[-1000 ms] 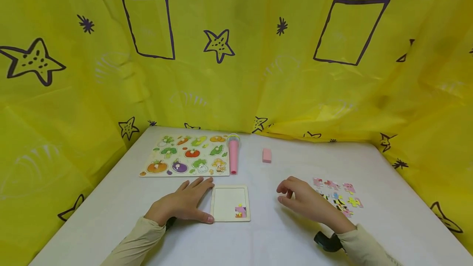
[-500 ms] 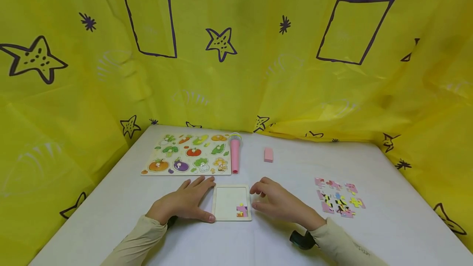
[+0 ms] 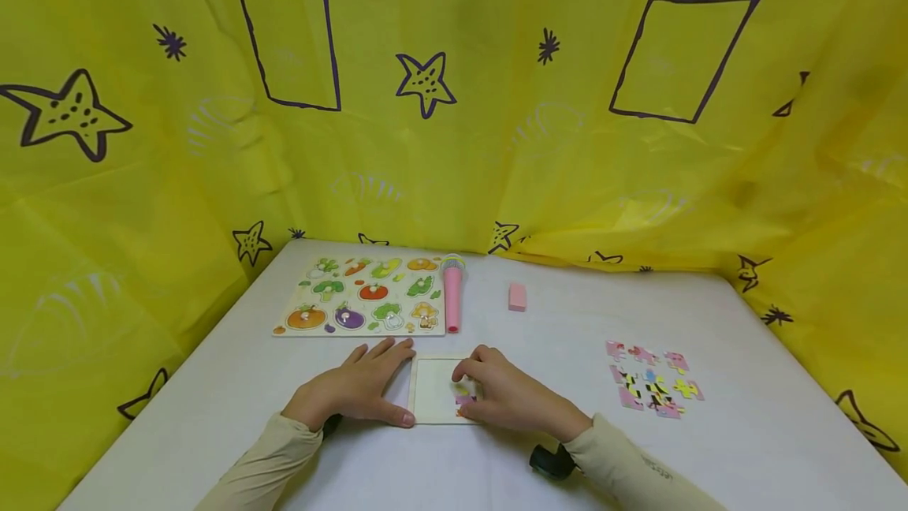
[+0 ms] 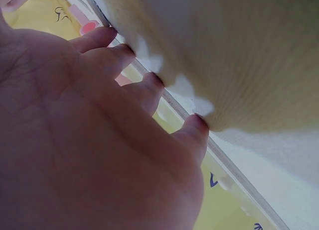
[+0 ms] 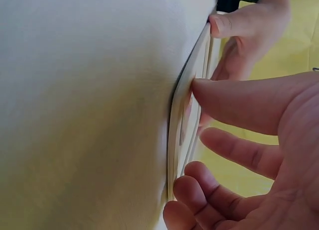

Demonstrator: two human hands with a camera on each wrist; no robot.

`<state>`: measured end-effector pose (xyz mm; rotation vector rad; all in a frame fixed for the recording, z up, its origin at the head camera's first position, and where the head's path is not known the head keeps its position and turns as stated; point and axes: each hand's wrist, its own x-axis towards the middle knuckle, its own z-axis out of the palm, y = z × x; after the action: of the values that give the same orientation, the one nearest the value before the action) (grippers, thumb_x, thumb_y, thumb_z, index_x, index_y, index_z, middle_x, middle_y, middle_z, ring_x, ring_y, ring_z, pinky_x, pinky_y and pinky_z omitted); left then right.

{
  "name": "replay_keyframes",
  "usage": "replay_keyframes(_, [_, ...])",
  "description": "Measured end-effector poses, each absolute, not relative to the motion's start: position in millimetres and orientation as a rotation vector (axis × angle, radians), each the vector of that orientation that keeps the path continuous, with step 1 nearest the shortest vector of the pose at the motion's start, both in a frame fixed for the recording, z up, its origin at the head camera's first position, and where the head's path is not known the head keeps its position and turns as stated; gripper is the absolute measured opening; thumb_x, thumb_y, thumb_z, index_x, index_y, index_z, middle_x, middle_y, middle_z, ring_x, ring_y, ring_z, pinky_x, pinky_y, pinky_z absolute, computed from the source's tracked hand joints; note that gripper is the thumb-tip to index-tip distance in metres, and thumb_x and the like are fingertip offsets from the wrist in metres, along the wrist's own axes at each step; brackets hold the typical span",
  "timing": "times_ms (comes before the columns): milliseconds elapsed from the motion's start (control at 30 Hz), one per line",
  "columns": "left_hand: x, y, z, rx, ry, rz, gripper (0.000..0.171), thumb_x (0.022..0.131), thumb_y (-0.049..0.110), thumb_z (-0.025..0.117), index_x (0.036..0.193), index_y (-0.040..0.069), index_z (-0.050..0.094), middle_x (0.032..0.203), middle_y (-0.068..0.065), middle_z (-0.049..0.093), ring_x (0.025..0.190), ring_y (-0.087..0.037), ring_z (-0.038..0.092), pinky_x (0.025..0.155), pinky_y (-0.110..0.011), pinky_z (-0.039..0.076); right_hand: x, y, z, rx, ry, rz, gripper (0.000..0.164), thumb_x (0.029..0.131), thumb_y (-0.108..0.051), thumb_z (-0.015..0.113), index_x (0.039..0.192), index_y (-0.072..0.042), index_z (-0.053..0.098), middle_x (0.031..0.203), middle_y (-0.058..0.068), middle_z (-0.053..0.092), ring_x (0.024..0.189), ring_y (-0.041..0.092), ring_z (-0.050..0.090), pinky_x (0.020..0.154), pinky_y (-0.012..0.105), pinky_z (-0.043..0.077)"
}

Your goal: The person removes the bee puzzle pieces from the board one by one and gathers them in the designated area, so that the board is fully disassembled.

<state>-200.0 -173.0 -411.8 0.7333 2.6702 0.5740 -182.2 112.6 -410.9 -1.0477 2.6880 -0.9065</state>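
A shallow white puzzle tray [image 3: 434,391] with a pale wooden rim lies flat on the table. Its lower right corner holds one pink-and-yellow jigsaw piece [image 3: 463,400], partly covered by my right hand. My left hand [image 3: 355,389] rests spread along the tray's left side, its thumb at the near corner. My right hand [image 3: 507,397] is over the tray's right side, thumb and bent index finger apart around the piece. In the right wrist view, the right thumb [image 5: 234,103] touches the tray or piece; which one, I cannot tell. No piece shows lifted between the fingertips.
Several loose jigsaw pieces [image 3: 656,385] lie grouped at the right. A vegetable peg board [image 3: 362,296] is behind the left hand, with a pink microphone [image 3: 452,298] along its right edge. A pink block [image 3: 517,297] lies farther right. A yellow curtain [image 3: 454,148] surrounds the table.
My right hand has moved left from beside the loose pieces to the tray's right side, over the placed jigsaw piece. My left hand has stayed against the tray.
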Motion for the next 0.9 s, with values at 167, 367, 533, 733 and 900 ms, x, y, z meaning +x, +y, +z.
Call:
replay_keyframes(167, [-199.2, -171.8, -410.8, 0.723, 2.671, 0.573, 0.105, 0.081, 0.056, 0.091, 0.161, 0.009, 0.041, 0.173, -0.01, 0.031, 0.162, -0.036, 0.017, 0.127, -0.066, 0.008, -182.6, 108.7, -410.2, -1.035, 2.7, -0.85, 0.029, 0.093, -0.012, 0.084, 0.119, -0.008, 0.071, 0.105, 0.002, 0.05, 0.094, 0.017, 0.045, 0.077, 0.028, 0.045])
replay_keyframes(367, [-199.2, -172.8, -410.4, 0.728, 2.673, 0.574, 0.105, 0.081, 0.056, 0.091, 0.16, 0.01, 0.041, 0.173, -0.01, 0.031, 0.162, -0.036, 0.017, 0.127, -0.066, 0.009, -182.2, 107.8, -408.9, -1.055, 2.694, -0.836, 0.017, 0.093, -0.012, 0.084, 0.106, -0.011, 0.072, 0.1, 0.001, 0.049, 0.093, 0.017, 0.044, 0.075, 0.028, 0.043])
replay_keyframes(533, [-199.1, -173.1, -409.9, 0.741, 2.676, 0.571, 0.104, 0.081, 0.056, 0.09, 0.16, 0.009, 0.041, 0.173, -0.01, 0.031, 0.162, -0.037, 0.018, 0.127, -0.066, 0.009, -182.5, 107.0, -409.1, -1.096, 2.684, -0.837, 0.011, 0.094, -0.01, 0.083, 0.097, -0.013, 0.073, 0.098, -0.001, 0.05, 0.093, 0.015, 0.044, 0.076, 0.027, 0.042])
replay_keyframes(733, [-199.8, -172.6, -410.4, 0.738, 2.675, 0.579, 0.104, 0.081, 0.056, 0.091, 0.16, 0.009, 0.042, 0.173, -0.011, 0.031, 0.162, -0.037, 0.018, 0.127, -0.066, 0.009, -182.8, 106.1, -410.9, -1.119, 2.697, -0.819, 0.012, 0.093, -0.008, 0.083, 0.095, -0.014, 0.072, 0.097, -0.002, 0.05, 0.094, 0.015, 0.044, 0.076, 0.026, 0.041])
replay_keyframes(900, [-198.4, -172.6, -409.9, 0.735, 2.673, 0.581, 0.105, 0.081, 0.056, 0.091, 0.161, 0.009, 0.041, 0.173, -0.011, 0.031, 0.162, -0.037, 0.017, 0.127, -0.066, 0.009, -181.3, 106.6, -411.7, -1.151, 2.709, -0.813, 0.014, 0.094, -0.008, 0.082, 0.094, -0.015, 0.07, 0.099, -0.002, 0.05, 0.097, 0.016, 0.044, 0.078, 0.026, 0.042])
